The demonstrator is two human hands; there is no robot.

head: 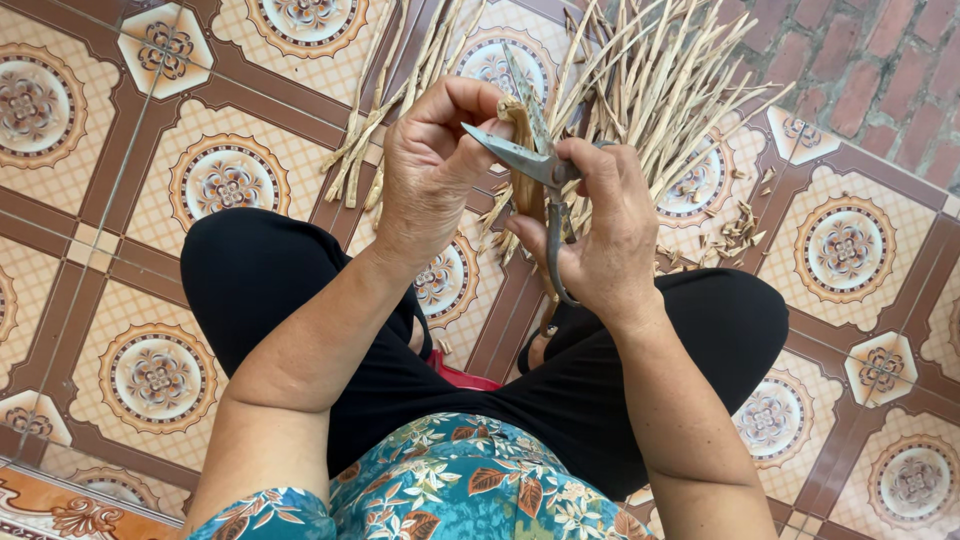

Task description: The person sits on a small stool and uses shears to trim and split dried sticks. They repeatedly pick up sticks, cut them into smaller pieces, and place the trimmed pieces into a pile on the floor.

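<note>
My left hand (432,165) pinches the top of a pale wooden stick (524,160) and holds it upright over my knees. My right hand (600,235) grips a pair of grey metal scissors (535,165), fingers through the handle loops. The blades stand apart around the stick, just below my left fingertips. My knees in black trousers spread to both sides below the hands.
A pile of long pale sticks (650,80) lies fanned on the patterned floor tiles (160,375) ahead of me. A few more sticks (385,110) lie to its left. Small cut chips (735,230) are scattered at the right. Red brick paving (870,60) begins at the upper right.
</note>
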